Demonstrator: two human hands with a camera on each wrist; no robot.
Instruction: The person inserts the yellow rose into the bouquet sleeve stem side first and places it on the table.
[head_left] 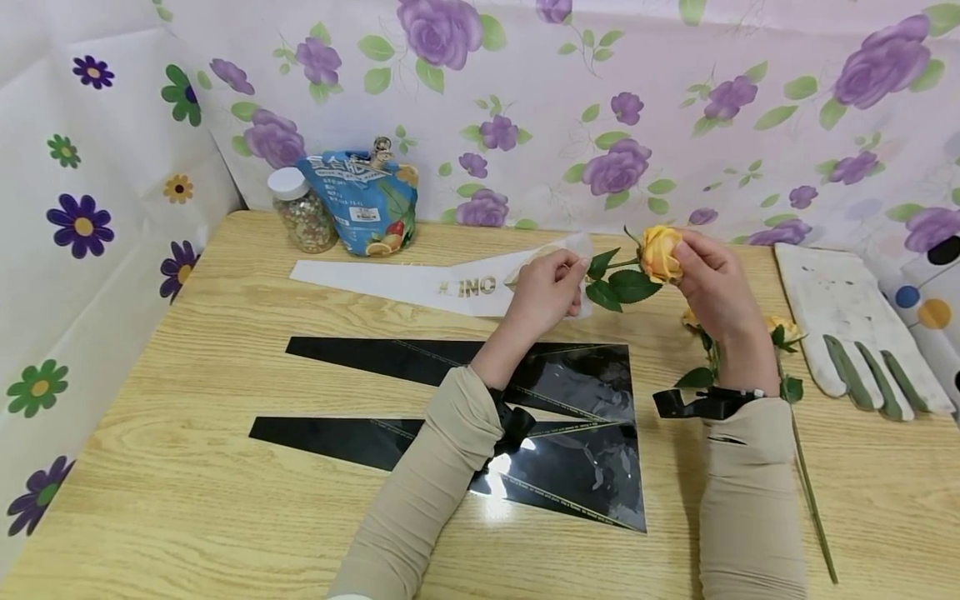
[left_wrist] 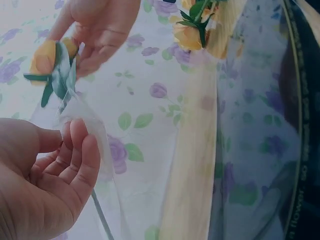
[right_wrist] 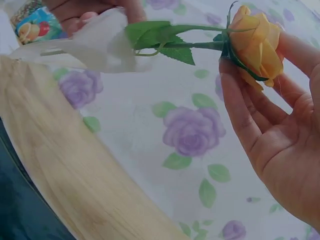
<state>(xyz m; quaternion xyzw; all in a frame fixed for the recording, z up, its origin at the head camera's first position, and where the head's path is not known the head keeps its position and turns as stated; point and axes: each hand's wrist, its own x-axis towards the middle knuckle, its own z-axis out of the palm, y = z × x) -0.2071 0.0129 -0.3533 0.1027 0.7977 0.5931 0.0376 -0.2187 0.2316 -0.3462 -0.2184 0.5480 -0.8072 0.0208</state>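
A yellow artificial rose point(head_left: 660, 252) is held up over the far part of the table, its bloom between the fingers and thumb of my right hand point(head_left: 717, 287). Green leaves point(right_wrist: 162, 37) stick out of the mouth of a white translucent flower sleeve point(head_left: 390, 282) printed with gold letters. The stem lies inside this sleeve and shows through it in the left wrist view. My left hand point(head_left: 547, 287) pinches the sleeve near its wide mouth, just below the leaves.
Two black flower sleeves point(head_left: 592, 375) lie flat nearer to me. More yellow roses point(head_left: 783, 327) rest right, partly behind the right forearm, beside white-and-green work gloves point(head_left: 855, 325). A jar of beads point(head_left: 303, 217) and a clipped blue pouch point(head_left: 367, 204) stand at the back left.
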